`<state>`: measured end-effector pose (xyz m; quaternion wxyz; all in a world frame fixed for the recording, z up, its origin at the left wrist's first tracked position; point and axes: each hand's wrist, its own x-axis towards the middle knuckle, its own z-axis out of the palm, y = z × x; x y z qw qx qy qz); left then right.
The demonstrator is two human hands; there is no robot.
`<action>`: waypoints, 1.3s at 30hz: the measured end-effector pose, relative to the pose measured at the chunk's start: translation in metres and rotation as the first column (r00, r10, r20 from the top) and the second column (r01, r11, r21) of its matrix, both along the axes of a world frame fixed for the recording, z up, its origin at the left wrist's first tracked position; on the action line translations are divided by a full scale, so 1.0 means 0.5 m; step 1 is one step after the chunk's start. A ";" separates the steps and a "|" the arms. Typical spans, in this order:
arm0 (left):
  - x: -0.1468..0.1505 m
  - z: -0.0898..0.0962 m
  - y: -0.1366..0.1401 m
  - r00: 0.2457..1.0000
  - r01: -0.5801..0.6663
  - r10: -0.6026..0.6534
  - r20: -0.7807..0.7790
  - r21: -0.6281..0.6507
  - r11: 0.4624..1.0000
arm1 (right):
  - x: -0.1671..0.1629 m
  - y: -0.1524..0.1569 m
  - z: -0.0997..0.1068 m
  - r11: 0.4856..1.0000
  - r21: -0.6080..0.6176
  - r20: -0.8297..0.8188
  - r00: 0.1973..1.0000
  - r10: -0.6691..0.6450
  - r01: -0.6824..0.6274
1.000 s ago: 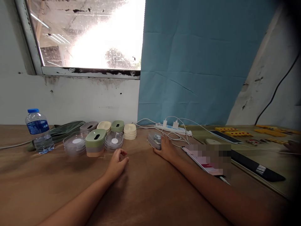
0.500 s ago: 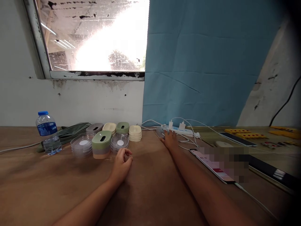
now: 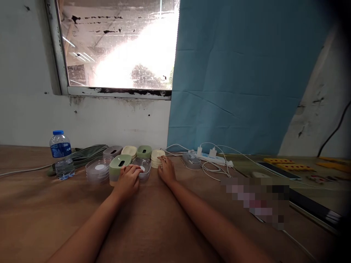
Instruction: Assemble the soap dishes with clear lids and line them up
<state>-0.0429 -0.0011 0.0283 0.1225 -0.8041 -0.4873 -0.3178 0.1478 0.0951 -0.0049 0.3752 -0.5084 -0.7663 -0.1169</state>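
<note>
My left hand (image 3: 126, 180) rests its fingers on a stack of clear plastic trays (image 3: 142, 168), right beside a green lidded box (image 3: 118, 166). My right hand (image 3: 166, 169) lies flat on the brown table (image 3: 153, 226), fingertips touching a stack of cream lids (image 3: 156, 157). A grey-and-clear box (image 3: 191, 160) stands alone to the right of that hand, next to the power strip (image 3: 211, 157). Neither hand grips anything.
Another stack of clear trays (image 3: 97, 171), a water bottle (image 3: 62, 155) and a green cloth (image 3: 82, 155) sit at the left. Grey, cream and green boxes line the wall. White cables, phones and yellow parts (image 3: 287, 163) lie at the right.
My right hand let go of the grey-and-clear box by the power strip and moved left to the cream lids. My left hand moved forward onto the clear trays.
</note>
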 end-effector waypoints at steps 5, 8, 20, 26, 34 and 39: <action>-0.014 -0.016 0.016 0.997 0.019 -0.023 -0.071 -0.063 0.998 | 0.003 0.044 -0.008 0.998 -0.041 -0.116 0.992 -0.041 0.036; -0.014 -0.018 0.020 0.997 0.016 -0.021 -0.076 -0.068 0.998 | 0.012 0.059 -0.013 0.999 -0.052 -0.185 0.983 -0.001 -0.008; -0.017 -0.036 0.032 0.997 0.002 -0.004 -0.077 -0.018 1.000 | 0.088 0.022 -0.012 0.988 0.074 -0.564 0.811 0.155 -0.138; -0.017 -0.042 0.037 0.996 -0.019 0.021 -0.092 0.017 1.000 | 0.186 -0.108 -0.004 0.923 0.006 -0.533 0.780 0.329 -0.385; -0.018 -0.038 0.034 0.997 -0.009 0.012 -0.079 0.026 1.000 | 0.251 -0.232 0.012 0.814 -0.257 -0.363 0.832 0.419 -0.521; -0.017 -0.035 0.033 0.998 0.008 -0.006 -0.057 0.039 0.999 | 0.255 -0.225 0.024 0.796 -0.323 -0.255 0.858 0.446 -0.511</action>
